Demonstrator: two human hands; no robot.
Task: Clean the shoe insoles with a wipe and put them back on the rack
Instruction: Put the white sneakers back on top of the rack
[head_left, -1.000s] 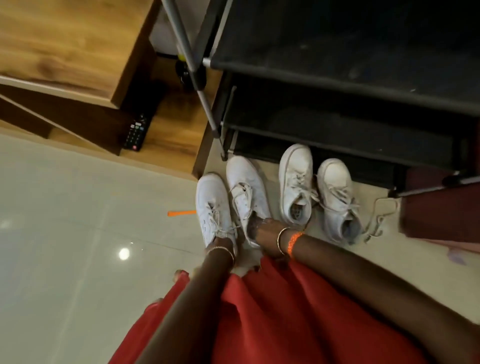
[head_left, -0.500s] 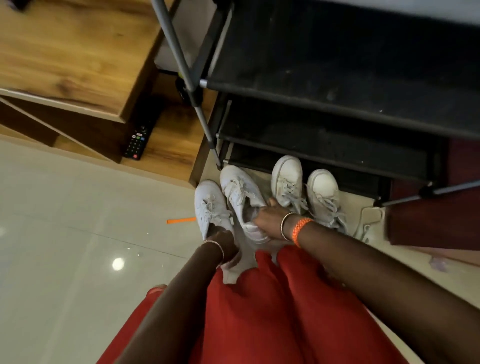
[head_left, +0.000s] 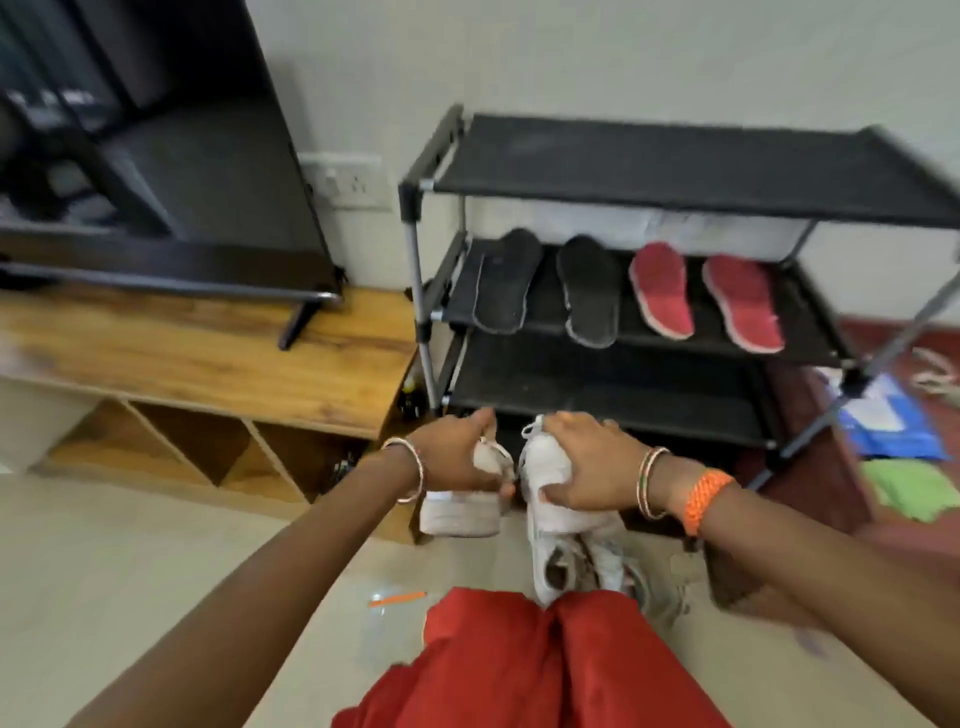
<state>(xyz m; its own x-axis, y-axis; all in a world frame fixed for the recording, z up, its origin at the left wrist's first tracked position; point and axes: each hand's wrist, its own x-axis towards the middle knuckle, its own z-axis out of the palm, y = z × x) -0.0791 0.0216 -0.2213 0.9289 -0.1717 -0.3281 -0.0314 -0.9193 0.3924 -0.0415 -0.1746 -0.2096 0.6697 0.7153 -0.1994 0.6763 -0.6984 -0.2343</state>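
Down by the rack (head_left: 613, 332), her left hand (head_left: 457, 457) and right hand (head_left: 587, 467) each clamp a white shoe (head_left: 545, 467), near its bottom shelf. Insoles (head_left: 587, 291) lie on the middle shelf. She'd best set both shoes level, toes inward.

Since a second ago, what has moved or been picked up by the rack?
Both hands have lifted a white sneaker off the floor: the left hand grips one sneaker, the right hand the other sneaker, raised toward the rack. The second pair stays on the floor. The camera has tilted up, so the black insoles and red insoles now show on the middle shelf.
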